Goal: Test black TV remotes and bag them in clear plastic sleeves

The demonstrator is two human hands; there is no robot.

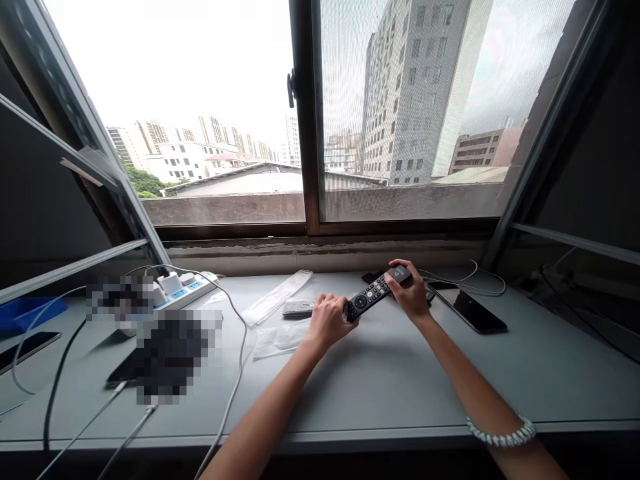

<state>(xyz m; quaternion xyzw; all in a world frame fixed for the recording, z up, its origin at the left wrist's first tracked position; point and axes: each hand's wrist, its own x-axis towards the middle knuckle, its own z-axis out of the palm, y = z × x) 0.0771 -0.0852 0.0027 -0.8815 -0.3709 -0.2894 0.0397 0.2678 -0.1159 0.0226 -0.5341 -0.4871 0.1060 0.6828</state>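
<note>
A black remote control with round buttons is held above the desk, slanting up to the right. My left hand is closed around its lower left end. At the upper right end, my right hand grips it with the thumb across its face. Behind my left hand, a dark flat object lies on the desk, partly hidden. Clear plastic sleeves lie near it, one long sleeve behind and another sleeve in front. Dark items behind the remote are mostly covered by my right hand.
A black phone lies to the right, with a white cable behind it. On the left stand a white power strip with plugs, a blue tray, another phone and several loose cables. The desk's front edge runs below my forearms.
</note>
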